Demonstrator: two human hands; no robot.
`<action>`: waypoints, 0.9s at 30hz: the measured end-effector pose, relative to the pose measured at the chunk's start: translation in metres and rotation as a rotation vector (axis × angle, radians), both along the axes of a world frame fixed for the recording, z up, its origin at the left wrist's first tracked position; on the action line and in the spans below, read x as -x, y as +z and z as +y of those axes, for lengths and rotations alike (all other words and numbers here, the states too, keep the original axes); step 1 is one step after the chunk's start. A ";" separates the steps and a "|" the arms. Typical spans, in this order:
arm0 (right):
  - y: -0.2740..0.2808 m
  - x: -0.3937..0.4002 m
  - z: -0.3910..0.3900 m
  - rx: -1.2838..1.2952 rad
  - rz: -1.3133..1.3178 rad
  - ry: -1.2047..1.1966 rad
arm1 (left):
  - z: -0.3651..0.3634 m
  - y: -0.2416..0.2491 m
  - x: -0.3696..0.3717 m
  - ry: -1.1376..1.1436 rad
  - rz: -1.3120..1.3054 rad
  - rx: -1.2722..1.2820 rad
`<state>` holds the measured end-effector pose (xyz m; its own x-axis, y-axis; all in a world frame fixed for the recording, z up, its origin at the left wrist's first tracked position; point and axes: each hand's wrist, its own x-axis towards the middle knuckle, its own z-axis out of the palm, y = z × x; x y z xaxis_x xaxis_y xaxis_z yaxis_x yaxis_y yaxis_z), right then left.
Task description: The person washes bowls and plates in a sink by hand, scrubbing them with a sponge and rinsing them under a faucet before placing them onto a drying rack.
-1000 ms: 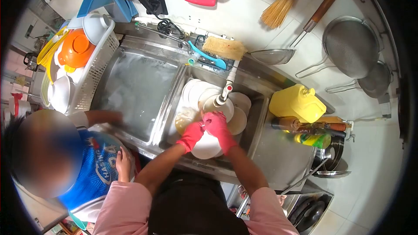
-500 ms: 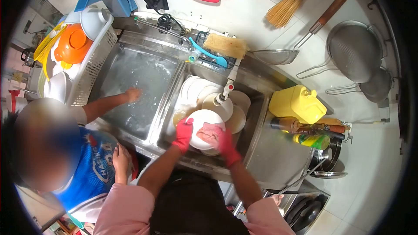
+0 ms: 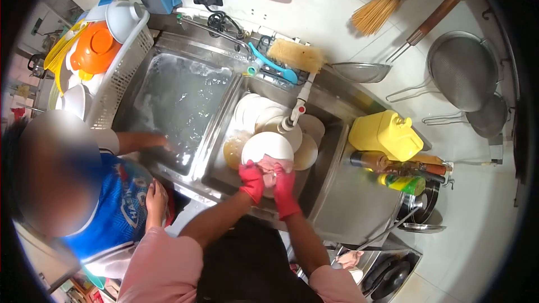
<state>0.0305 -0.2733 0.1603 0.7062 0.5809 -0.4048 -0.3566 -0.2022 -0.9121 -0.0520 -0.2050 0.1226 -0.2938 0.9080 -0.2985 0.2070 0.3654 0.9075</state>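
A white plate [image 3: 266,145] faces up over the dishes in the right sink basin. Bunched against its near edge is a pink cloth [image 3: 273,164]. My left hand [image 3: 251,180], in a red rubber glove, is closed at the cloth's left side, by the plate's lower rim. From the right, my right hand [image 3: 285,189], also gloved in red, grips the same cloth. Whether my left fingers also pinch the plate rim is hidden. Behind lie stacked white plates [image 3: 247,111], with the tap [image 3: 297,113] above them.
Soapy water fills the left basin [image 3: 185,98], where a co-worker's hand [image 3: 157,141] reaches in. A dish basket [image 3: 115,84] stands at left. To the right are a yellow jug [image 3: 384,136] and several bottles. Strainers [image 3: 463,70] hang on the wall.
My left hand has moved from the plate's left rim down to its near edge. Both hands have come together at the cloth. The co-worker's hand has moved nearer the basin's front edge.
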 end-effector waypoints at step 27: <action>-0.031 -0.003 0.037 0.190 0.023 0.092 | 0.002 0.015 0.041 -1.226 -0.244 -0.108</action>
